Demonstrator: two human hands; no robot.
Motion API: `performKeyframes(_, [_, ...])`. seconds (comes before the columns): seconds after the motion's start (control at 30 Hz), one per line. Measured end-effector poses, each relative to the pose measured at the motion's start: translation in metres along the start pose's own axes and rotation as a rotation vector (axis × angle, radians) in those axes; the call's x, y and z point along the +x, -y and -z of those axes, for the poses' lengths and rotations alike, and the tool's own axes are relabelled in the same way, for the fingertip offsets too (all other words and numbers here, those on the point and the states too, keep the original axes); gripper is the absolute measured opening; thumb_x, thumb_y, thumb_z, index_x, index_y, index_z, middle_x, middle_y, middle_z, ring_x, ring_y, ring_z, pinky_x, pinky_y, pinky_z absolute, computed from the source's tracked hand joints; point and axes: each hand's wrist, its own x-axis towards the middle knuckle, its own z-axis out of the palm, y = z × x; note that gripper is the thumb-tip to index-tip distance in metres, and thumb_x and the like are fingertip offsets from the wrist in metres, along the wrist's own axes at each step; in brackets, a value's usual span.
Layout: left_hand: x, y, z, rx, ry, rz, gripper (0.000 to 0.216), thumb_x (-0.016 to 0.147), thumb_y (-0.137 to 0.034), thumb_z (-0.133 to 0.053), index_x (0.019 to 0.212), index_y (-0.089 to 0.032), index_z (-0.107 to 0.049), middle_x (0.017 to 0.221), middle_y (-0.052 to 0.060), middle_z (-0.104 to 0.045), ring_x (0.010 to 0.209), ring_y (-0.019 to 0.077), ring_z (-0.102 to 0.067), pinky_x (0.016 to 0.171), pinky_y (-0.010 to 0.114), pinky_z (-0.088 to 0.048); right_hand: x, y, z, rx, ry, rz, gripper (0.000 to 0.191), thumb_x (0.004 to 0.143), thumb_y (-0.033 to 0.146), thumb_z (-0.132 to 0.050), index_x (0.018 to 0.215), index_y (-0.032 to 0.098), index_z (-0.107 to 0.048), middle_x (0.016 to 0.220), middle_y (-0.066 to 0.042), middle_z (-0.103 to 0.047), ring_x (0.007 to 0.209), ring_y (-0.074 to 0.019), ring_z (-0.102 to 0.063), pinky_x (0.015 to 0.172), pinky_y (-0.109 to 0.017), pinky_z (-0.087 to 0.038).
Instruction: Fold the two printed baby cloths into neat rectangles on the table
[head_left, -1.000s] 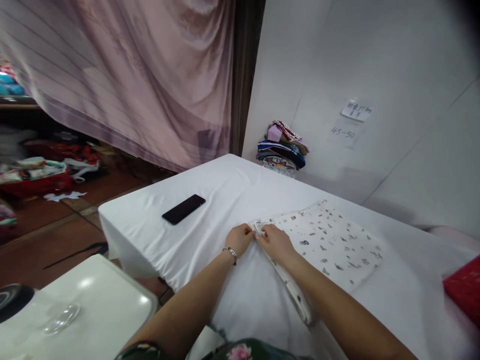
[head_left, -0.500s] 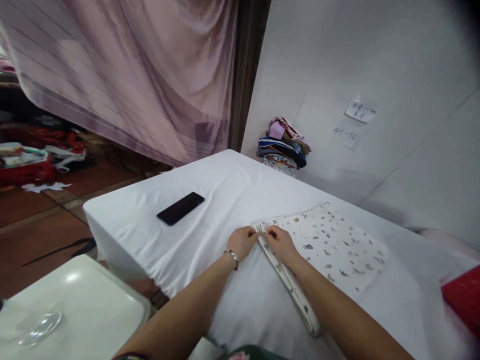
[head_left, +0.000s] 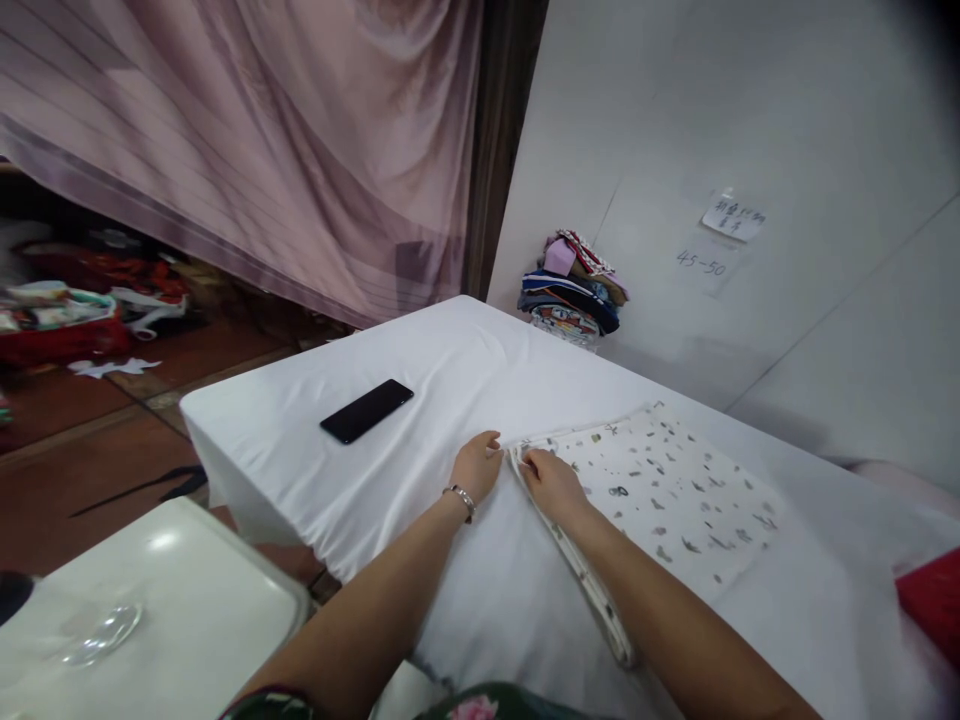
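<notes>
A white cloth (head_left: pixel 675 490) with a small grey-brown print lies spread on the white-covered table. Its near edge is gathered into a long, narrow folded strip (head_left: pixel 596 590) that runs down toward my body. My right hand (head_left: pixel 555 490) is closed on the upper end of this strip, the fingertips partly hidden by the hand itself. Just left of it, my left hand (head_left: pixel 477 470), with a silver bracelet at the wrist, pinches what looks like a small bit of the cloth's corner. A narrow gap separates the two hands.
A black phone (head_left: pixel 367 410) lies on the table (head_left: pixel 442 345) to the left. Folded clothes (head_left: pixel 570 290) are stacked by the wall at the far edge. A white stool (head_left: pixel 187 600) stands at lower left, and something red (head_left: pixel 930 600) sits at the right edge.
My left hand has moved slightly left and up, away from my right hand, opening a gap between them. The folded strip stays under my right hand. The view has shifted slightly.
</notes>
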Motion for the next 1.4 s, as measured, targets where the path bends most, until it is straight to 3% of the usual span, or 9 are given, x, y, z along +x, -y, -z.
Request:
performKeyframes(0.27, [0.001,-0.001,-0.003,0.110,0.064,-0.072,0.017,0.078,-0.028,-0.051,0.081,-0.022,-0.067,0.087,0.001,-0.068,0.079,0.0147,-0.059,0.071,0.023,-0.041,0.004,0.001,0.006,0.103,-0.070,0.006,0.016,0.084,0.024,-0.041,0.074,0.020,-0.052,0.070,0.001,-0.055,0.068,-0.0142,-0.050,0.062,-0.023,-0.033])
performKeyframes(0.47, [0.002,-0.002,-0.002,0.083,0.064,-0.053,0.017,0.076,-0.025,-0.050,0.077,-0.021,-0.067,0.081,0.001,-0.069,0.075,0.0138,-0.059,0.067,0.022,-0.040,0.005,0.008,-0.001,0.002,-0.005,-0.038,0.018,0.085,0.034,-0.043,0.084,0.020,-0.054,0.083,-0.003,-0.059,0.075,-0.0158,-0.052,0.063,-0.025,-0.032])
performKeyframes(0.7, [0.003,0.001,-0.002,-0.029,0.137,-0.041,0.020,0.076,-0.023,-0.048,0.077,-0.021,-0.068,0.067,-0.001,-0.066,0.062,0.0120,-0.058,0.060,0.022,-0.041,0.008,0.014,-0.001,-0.102,0.081,-0.101,0.032,0.077,0.045,-0.053,0.093,0.018,-0.052,0.095,-0.008,-0.058,0.077,-0.0195,-0.055,0.060,-0.027,-0.032])
performKeyframes(0.9, [0.008,0.002,0.000,-0.118,0.177,-0.024,0.022,0.074,-0.018,-0.050,0.085,-0.020,-0.068,0.074,0.000,-0.066,0.060,0.0104,-0.057,0.063,0.022,-0.044,0.011,0.007,-0.001,-0.004,0.002,-0.119,0.011,0.077,0.025,-0.049,0.084,0.018,-0.054,0.082,-0.004,-0.060,0.075,-0.0171,-0.053,0.062,-0.026,-0.032])
performKeyframes(1.03, [0.007,0.002,0.004,0.075,0.029,-0.070,0.023,0.074,-0.015,-0.048,0.087,-0.021,-0.067,0.091,0.002,-0.065,0.075,0.0131,-0.058,0.071,0.024,-0.043,0.010,-0.006,0.003,0.313,-0.062,-0.152,0.011,0.075,0.026,-0.045,0.075,0.019,-0.053,0.064,0.002,-0.053,0.062,-0.0136,-0.050,0.059,-0.023,-0.034])
performKeyframes(1.13, [0.002,-0.002,0.007,0.259,-0.010,-0.121,0.020,0.078,-0.030,-0.050,0.085,-0.021,-0.066,0.093,0.004,-0.063,0.085,0.0172,-0.057,0.074,0.027,-0.041,0.009,-0.010,0.004,0.446,-0.111,-0.172,0.013,0.074,0.030,-0.047,0.072,0.019,-0.053,0.060,0.004,-0.051,0.058,-0.0124,-0.048,0.057,-0.022,-0.035])
performKeyframes(1.27, [-0.006,-0.010,0.003,0.438,-0.018,-0.147,0.036,0.078,-0.050,-0.047,0.082,-0.019,-0.065,0.091,0.008,-0.062,0.095,0.0227,-0.052,0.076,0.030,-0.039,0.011,-0.009,0.005,0.403,-0.127,-0.135,0.014,0.073,0.029,-0.047,0.075,0.018,-0.055,0.062,0.003,-0.054,0.058,-0.0122,-0.048,0.056,-0.022,-0.035])
performKeyframes(1.4, [-0.007,-0.017,-0.008,0.557,-0.023,-0.175,0.037,0.076,-0.049,-0.050,0.085,-0.016,-0.064,0.097,0.012,-0.060,0.100,0.0256,-0.048,0.080,0.033,-0.037,0.014,-0.004,0.009,0.291,-0.127,-0.093,0.013,0.072,0.024,-0.046,0.076,0.018,-0.057,0.065,0.002,-0.056,0.059,-0.0121,-0.047,0.057,-0.022,-0.034])
